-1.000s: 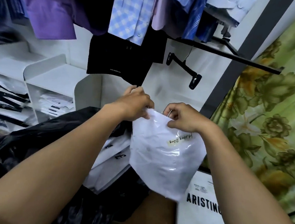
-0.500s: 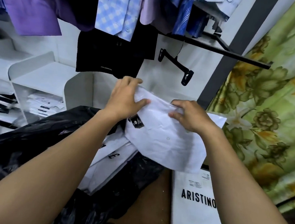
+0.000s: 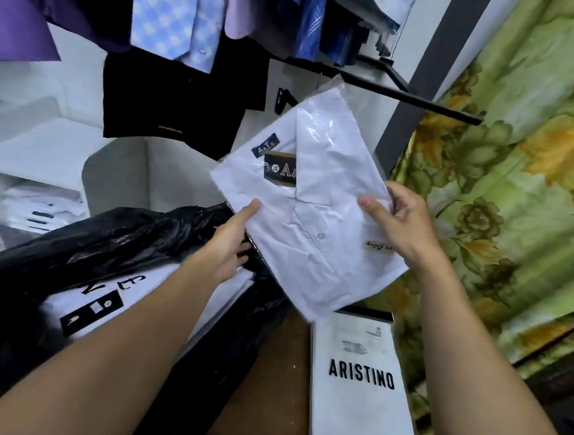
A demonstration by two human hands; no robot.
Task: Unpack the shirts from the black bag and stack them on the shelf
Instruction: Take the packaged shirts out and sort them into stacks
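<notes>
Above the mouth of the black bag (image 3: 105,237), at the centre of the view, the person is holding a white shirt (image 3: 313,219) sealed in a clear plastic sleeve. It is tilting, with its collar toward 12 o'clock and its lowest corner toward 5 o'clock. The left grip (image 3: 232,244) is pinching the pack's 8 o'clock edge, thumb on top and fingers underneath. The right grip (image 3: 402,223) is clasping the 3 o'clock edge, its thumb lying across the plastic. Both are holding this one shirt and nothing else. The pack is hanging clear of the bag and well apart from the shelf (image 3: 43,150).

The step in hand is looking like the carry from bag to shelf, which is standing at 9 o'clock with folded shirts (image 3: 46,205) already lying in a lower compartment. The sleeve is shining and is probably slippery, so the thumbs should be pressing down firmly near the edges. Levelling the pack before moving would be helping the fold stay flat. The path toward 9 o'clock is running over the bag's raised rim and under the hanging clothes (image 3: 171,12) at 11 o'clock, so a low, steady swing is seeming safest. More packed shirts (image 3: 156,286) are waiting in the bag at 7 o'clock. Setting this one down square on the shelf would be making the later ones easier to stack.
</notes>
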